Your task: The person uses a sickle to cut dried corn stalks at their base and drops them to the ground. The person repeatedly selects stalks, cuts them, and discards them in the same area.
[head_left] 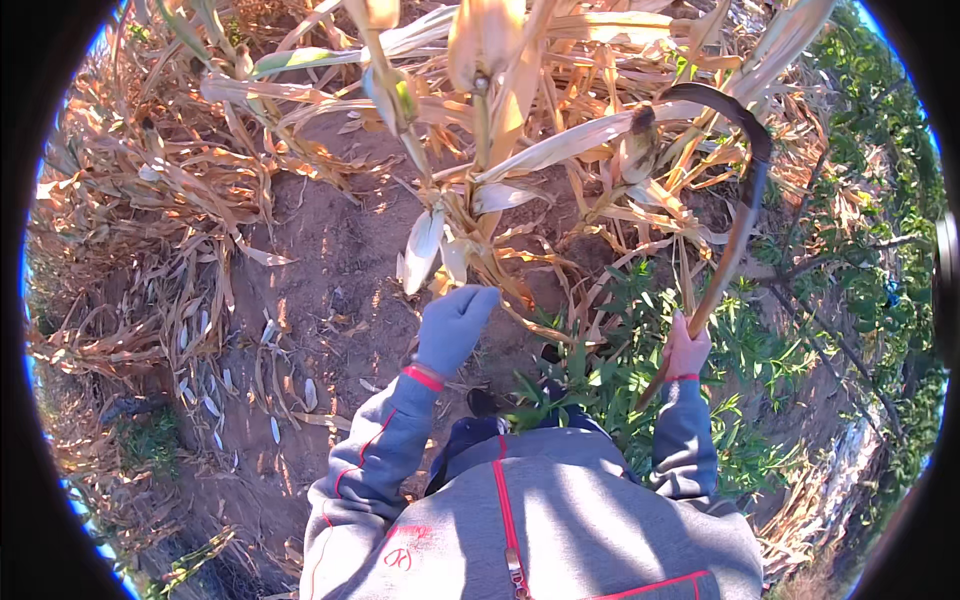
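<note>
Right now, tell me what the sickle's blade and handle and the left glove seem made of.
Blade: probably steel, dark with a dull sheen along its curve.
Handle: likely wood, its bent shaft brown and smooth-looking.
Glove: apparently matt fabric, plain blue-grey and closely fitted; whether knitted or coated, I cannot tell.

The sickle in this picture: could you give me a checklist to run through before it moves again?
1. Right hand closed around the sickle's handle: ok.
2. Blade apart from the left hand: ok.
3. Left hand gloved: ok.
4. Right hand gloved: not ok, it is bare.
5. Left hand gripping the corn stalk: cannot tell; its curled fingers are hidden.
6. Blade free of dry leaves: cannot tell.
</note>
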Tool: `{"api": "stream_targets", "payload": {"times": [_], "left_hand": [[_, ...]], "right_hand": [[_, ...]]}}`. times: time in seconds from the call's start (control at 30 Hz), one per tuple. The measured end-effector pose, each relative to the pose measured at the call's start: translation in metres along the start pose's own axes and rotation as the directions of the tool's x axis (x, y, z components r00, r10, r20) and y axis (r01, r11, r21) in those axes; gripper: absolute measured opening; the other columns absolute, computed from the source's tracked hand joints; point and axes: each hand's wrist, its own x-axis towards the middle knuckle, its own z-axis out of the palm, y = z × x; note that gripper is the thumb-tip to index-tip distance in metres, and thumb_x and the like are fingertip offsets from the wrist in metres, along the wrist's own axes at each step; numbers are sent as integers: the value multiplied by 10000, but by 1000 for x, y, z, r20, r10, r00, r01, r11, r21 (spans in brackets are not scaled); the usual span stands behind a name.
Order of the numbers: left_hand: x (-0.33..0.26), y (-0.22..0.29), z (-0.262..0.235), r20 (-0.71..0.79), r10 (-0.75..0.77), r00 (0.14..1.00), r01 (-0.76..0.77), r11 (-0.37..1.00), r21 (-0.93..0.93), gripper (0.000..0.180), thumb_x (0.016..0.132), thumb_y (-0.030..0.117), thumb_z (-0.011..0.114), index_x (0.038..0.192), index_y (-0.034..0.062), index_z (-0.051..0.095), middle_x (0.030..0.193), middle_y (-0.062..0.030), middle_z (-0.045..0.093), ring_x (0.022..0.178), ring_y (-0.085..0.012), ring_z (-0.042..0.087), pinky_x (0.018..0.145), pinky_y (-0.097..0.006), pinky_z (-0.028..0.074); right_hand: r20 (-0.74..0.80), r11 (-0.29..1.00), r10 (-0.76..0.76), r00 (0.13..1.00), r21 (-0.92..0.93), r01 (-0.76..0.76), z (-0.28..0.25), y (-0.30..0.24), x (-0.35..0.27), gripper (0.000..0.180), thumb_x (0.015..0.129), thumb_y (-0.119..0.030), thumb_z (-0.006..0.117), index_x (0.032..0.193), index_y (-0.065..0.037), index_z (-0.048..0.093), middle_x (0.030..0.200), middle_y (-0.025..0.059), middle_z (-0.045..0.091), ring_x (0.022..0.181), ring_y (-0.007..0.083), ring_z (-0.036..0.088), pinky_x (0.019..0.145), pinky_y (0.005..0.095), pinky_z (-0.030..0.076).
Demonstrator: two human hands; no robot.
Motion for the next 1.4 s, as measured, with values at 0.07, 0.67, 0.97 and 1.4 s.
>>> {"api": "stream_targets", "payload": {"times": [0.07, 0.67, 0.97, 1.4], "left_hand": [[32, 68, 41, 6, 392, 920, -385, 903, 191, 369, 813, 273, 649, 1081, 25, 594, 931, -126, 640, 808, -221, 630, 681, -304, 493], [128, -2, 148, -237, -110, 965, 231, 783, 577, 489, 919, 455, 344, 847, 63, 627, 854, -179, 648, 813, -384, 616, 714, -491, 472], [118, -13, 146, -194, -111, 975, 199, 828, 525, 453, 907, 429, 368, 885, 61, 630, 852, -192, 632, 846, -392, 590, 745, -482, 454], [89, -26, 168, 155, -586, 795, 606, 754, -255, 528, 886, 522, 376, 755, 42, 554, 517, -83, 543, 366, -182, 496, 349, -304, 365]], "right_hand": [[-91, 969, -21, 996, -246, -2, -2, 18, 28, 288, 768, -292, 718, 708, -55, 566, 525, -13, 479, 405, 67, 417, 388, 249, 332], [319, 972, 50, 946, -234, 27, -9, 17, 75, 227, 773, -194, 723, 849, -14, 608, 601, -46, 496, 515, 38, 424, 454, 228, 371], [288, 966, -238, 928, -30, 258, 11, -38, 99, 164, 841, -140, 637, 750, -47, 536, 557, 7, 516, 443, 62, 460, 410, 219, 360], [213, 989, -89, 973, -93, 111, 3, -3, 77, 382, 757, -309, 720, 865, 37, 598, 576, 39, 538, 469, 105, 504, 446, 260, 420]]}}
